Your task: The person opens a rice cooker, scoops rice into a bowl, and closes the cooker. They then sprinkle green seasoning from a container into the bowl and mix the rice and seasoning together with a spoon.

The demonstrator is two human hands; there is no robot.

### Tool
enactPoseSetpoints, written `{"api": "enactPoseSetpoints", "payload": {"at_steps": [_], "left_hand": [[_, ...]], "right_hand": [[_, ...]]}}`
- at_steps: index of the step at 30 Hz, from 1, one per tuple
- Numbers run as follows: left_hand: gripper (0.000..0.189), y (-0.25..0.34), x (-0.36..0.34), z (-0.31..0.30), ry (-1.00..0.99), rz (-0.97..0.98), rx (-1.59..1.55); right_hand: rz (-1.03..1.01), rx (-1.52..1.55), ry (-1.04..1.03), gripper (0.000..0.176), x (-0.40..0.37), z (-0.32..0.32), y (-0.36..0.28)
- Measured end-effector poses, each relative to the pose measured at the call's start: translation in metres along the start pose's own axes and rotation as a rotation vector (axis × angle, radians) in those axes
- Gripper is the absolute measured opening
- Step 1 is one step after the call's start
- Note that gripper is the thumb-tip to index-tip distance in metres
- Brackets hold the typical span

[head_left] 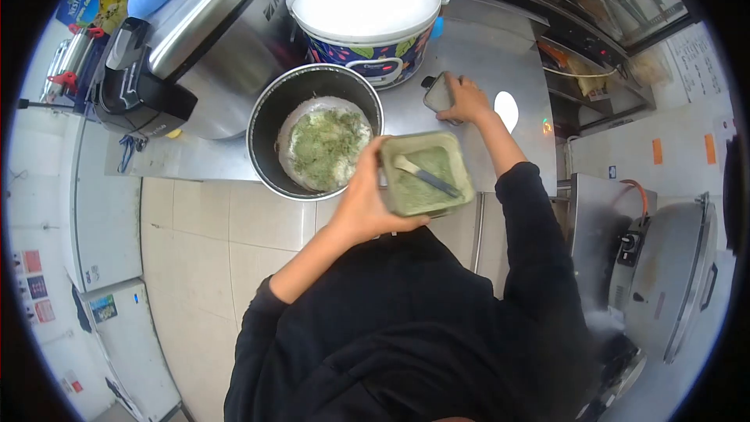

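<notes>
My left hand (pixel 366 202) grips a square tub (pixel 388 202) by its side, tilted so that its inside faces me. Green powder (pixel 422 162) coats the tub's inside, and a small spoon (pixel 439 182) with a dark handle lies in it. Left of the tub, a deep pot (pixel 258 121) holds white powder with green powder (pixel 332 141) scattered on top. Farther right on the steel counter, my right hand (pixel 467 100) has its fingers closed around a greyish lid-like piece (pixel 439 96) with a dark tab. My fingers partly hide that piece.
Behind the pot stand a large patterned cooker (pixel 367 4) with a white lid and a tall steel container (pixel 226 55). A white oval object (pixel 506 112) lies on the counter (pixel 500 39) beside my right wrist. A steel appliance (pixel 664 281) stands at the right.
</notes>
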State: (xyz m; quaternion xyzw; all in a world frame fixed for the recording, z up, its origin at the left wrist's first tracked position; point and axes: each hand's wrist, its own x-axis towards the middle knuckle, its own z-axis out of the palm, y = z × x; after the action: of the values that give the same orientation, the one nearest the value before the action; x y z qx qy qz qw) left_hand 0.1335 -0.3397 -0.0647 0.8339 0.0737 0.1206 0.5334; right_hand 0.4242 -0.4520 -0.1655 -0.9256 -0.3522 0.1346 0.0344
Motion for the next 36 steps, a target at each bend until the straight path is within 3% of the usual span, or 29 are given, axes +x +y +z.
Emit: {"api": "enactPoseSetpoints", "payload": {"at_steps": [3, 6, 9, 12, 13, 16, 36], "left_hand": [[0.114, -0.048, 0.02, 0.06, -0.069, -0.057, -0.111], [0.114, -0.102, 0.041, 0.099, 0.017, 0.018, -0.049], [0.114, -0.122, 0.05, 0.109, 0.042, 0.006, -0.026], [0.109, -0.129, 0.055, 0.107, -0.083, -0.01, 0.084], [0.107, -0.126, 0.062, 0.1, -0.412, -0.304, 0.022], [0.106, -0.111, 0.051, 0.102, 0.013, -0.084, -0.08], [0.107, -0.111, 0.052, 0.1, 0.072, -0.022, 0.004]], "right_hand": [[-0.069, 0.251, 0.003, 0.103, 0.009, -0.002, 0.027], [-0.264, 0.294, 0.154, 0.1, -0.016, -0.04, 0.021], [-0.651, 0.31, 0.248, 0.1, -0.057, -0.078, -0.009], [-0.806, 0.161, 0.139, 0.1, -0.092, -0.074, -0.033], [-0.792, 0.127, 0.09, 0.1, -0.094, -0.063, -0.03], [-0.771, 0.078, 0.016, 0.099, -0.094, -0.032, -0.019], [-0.74, 0.077, -0.03, 0.099, -0.096, -0.036, -0.022]]}}
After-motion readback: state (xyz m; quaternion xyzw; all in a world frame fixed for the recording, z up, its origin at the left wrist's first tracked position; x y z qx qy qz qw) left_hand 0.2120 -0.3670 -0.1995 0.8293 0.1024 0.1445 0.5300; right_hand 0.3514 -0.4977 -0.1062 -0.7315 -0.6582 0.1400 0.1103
